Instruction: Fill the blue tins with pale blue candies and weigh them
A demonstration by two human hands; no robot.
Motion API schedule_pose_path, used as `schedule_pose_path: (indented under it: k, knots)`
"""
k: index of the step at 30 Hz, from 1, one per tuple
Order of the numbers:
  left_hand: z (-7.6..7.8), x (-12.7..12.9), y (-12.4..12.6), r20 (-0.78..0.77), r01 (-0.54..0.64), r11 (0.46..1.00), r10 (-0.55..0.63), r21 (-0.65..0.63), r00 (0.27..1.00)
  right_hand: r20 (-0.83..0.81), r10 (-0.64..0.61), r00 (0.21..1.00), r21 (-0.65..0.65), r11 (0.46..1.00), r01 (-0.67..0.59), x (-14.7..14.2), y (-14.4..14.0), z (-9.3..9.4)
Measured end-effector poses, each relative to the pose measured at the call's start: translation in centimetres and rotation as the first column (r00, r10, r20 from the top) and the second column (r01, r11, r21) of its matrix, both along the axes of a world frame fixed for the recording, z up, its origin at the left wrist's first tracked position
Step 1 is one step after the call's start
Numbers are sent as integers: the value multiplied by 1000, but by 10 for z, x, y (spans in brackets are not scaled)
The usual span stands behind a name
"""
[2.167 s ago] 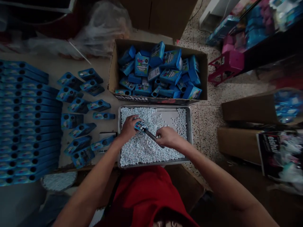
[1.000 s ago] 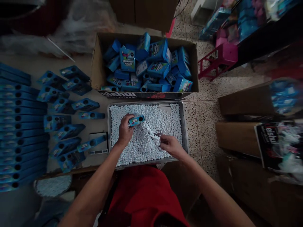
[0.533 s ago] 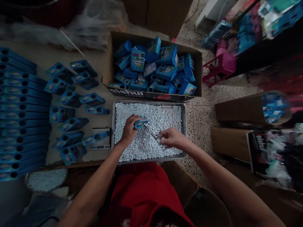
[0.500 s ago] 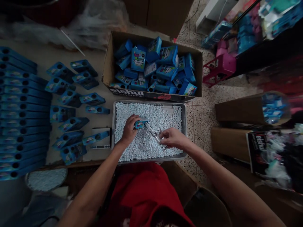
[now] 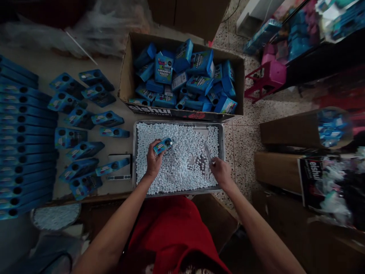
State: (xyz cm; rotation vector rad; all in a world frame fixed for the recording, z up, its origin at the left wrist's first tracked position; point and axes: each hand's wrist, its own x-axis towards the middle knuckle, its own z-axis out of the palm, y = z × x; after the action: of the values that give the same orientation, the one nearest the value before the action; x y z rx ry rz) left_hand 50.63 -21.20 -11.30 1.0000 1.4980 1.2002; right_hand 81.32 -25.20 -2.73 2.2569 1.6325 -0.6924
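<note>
My left hand (image 5: 154,159) is closed around a small blue candy box (image 5: 162,145), held tilted over the left half of a metal tray (image 5: 222,152). White candies show at the round opening in its end. Small pale candies (image 5: 159,173) cover most of the tray floor. Near the tray's right side, my right hand (image 5: 221,171) grips a metal scoop (image 5: 208,151), its blade pointing away from me. Beside the scoop, a patch of bare tray floor shows among the candies.
Behind the tray stands a cardboard box (image 5: 124,72) full of blue candy boxes. To the left are loose blue boxes (image 5: 82,149), a small scale (image 5: 119,177) and stacked rows of boxes (image 5: 25,148). A pink stool (image 5: 276,72) and more cartons (image 5: 278,171) stand right.
My right hand has drawn the scoop away from the candy box, toward the tray's right side. My left hand has shifted slightly left, turning the box's opening more upward.
</note>
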Motion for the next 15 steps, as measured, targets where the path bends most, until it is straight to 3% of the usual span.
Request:
schedule_pose_path:
  k: [3,7,11,15]
  knots:
    - [-17,25,1,33,-166,986,165,31,986,172,57,983,25,998,-63,-2,9,-39]
    - [-39,65,3,22,-214,975,213,63,977,131,88,987,11,996,-91,-35,11,-67]
    - [-43,103,5,50,-142,987,139,80,989,-109,-3,994,30,1000,6,-74,0,-82]
    - [-29,108,13,79,-128,990,124,56,989,-519,-115,847,98,976,192,-85,-2,-91]
